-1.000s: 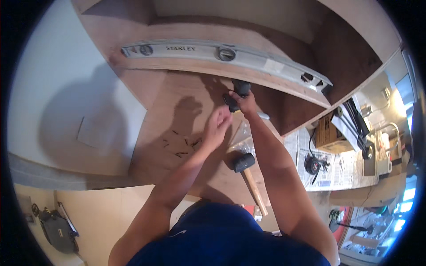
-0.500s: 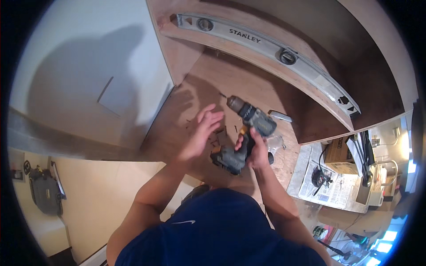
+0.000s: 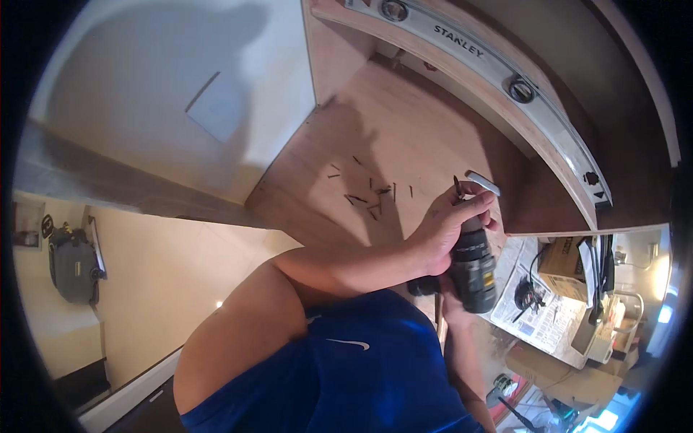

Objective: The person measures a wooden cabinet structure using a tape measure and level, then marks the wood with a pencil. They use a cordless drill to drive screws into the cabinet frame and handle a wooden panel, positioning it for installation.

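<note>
1. One power drill (image 3: 476,273), black, before my torso, right of centre, bit (image 3: 458,187) pointing away from me.
2. Left hand (image 3: 453,225): mine, fingers curled around the drill's front end.
3. Right hand (image 3: 452,302): mine, holding the drill near its handle, fingers mostly hidden.
4. Loose screws (image 3: 382,191), several, scattered on the wooden panel (image 3: 415,123).
5. Spirit level (image 3: 491,63), silver, resting along the shelf edge (image 3: 465,82).

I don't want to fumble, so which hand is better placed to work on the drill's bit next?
Probably the left hand: it curls around the front end of the drill, close to the bit. The right hand is farther back, partly hidden, seemingly holding the drill.
</note>
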The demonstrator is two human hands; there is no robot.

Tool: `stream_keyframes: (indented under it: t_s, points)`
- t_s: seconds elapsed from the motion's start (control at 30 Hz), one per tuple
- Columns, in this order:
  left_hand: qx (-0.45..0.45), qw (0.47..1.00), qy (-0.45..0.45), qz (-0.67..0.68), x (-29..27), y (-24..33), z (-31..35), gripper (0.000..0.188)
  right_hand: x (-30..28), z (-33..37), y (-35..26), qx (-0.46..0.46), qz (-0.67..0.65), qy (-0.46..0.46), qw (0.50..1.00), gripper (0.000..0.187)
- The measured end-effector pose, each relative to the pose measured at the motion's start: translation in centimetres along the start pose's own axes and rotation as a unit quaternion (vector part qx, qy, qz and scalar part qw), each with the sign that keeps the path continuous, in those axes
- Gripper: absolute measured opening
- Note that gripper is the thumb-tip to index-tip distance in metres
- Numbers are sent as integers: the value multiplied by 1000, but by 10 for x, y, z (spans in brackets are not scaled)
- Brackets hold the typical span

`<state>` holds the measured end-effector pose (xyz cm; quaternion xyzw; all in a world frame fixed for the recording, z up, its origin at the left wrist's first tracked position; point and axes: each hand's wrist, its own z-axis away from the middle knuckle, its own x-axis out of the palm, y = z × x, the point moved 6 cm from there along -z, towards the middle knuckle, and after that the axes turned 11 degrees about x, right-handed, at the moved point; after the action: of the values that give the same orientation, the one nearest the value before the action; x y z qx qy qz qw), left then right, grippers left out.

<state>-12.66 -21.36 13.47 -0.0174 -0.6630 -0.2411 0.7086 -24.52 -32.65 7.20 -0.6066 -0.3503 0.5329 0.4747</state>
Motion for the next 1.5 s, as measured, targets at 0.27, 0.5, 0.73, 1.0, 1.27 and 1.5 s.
stream_keyframes:
  t_s: [0.27,0.5,0.73,1.0,1.27,1.5]
  points:
    - [-1,1000,15,-26,-23,-12,5,35,25,2,-21,-111,11,34,993,63]
    - [-19,998,7,-64,-22,0,8,41,31,1,-3,-110,49,4,993,83]
    - [11,999,9,-44,-27,4,4,32,34,-2,-17,-147,79,7,986,83]
    - [-26,998,-7,-53,-36,-13,2,21,24,4,-17,-120,70,19,990,85]
    - [-34,986,-63,-148,-20,-29,-7,41,-10,8,-18,-79,-106,28,991,88]
    - [-8,766,-125,-630,-102,-15,-140,43,-73,48,28,-48,-102,102,988,85]
